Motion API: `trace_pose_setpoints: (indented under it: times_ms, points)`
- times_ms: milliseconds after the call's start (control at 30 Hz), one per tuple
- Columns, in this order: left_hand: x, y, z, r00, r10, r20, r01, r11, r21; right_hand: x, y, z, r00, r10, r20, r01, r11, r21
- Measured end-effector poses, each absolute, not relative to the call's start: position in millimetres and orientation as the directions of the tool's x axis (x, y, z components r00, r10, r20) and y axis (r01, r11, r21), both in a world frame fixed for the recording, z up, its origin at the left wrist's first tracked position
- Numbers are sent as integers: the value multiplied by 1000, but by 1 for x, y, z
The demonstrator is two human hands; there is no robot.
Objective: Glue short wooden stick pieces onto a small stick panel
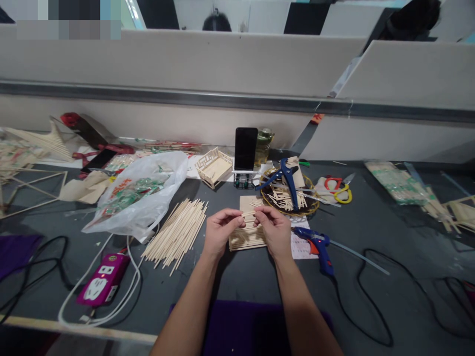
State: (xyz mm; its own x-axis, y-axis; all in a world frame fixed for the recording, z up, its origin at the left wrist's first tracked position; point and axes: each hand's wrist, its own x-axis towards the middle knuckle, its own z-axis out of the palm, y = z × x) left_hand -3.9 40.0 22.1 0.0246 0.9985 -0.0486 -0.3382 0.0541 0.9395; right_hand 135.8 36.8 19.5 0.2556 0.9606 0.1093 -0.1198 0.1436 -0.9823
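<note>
My left hand (221,231) and my right hand (275,230) face each other over the middle of the table. Both are closed in a pinch on a short, thin wooden stick (248,213), one at each end. Just beneath them lies a flat panel of wooden sticks (248,241), partly covered by my fingers. A blue glue gun (322,252) rests on its side to the right of my right hand, over a sheet of printed paper (305,243). Left of my left hand spreads a pile of long wooden sticks (178,232).
Behind my hands are a small wooden bed-like model (214,167), a phone (246,148) on a stand and a basket (315,203) of stick pieces with a blue cutter (288,180). Scissors (343,194), a plastic bag (170,173), a purple power strip (104,279) and cables surround them.
</note>
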Motion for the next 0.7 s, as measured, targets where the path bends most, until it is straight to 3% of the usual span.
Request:
trace_pose_setpoints:
  times_ms: [467,700]
  points:
    - [-4,41,21,45,997,-55,-343,67,937,137,37,21,236,969,68,-137,102,-985]
    - [-4,42,19,31,997,-66,-338,73,938,137,35,24,244,957,155,-45,171,-984]
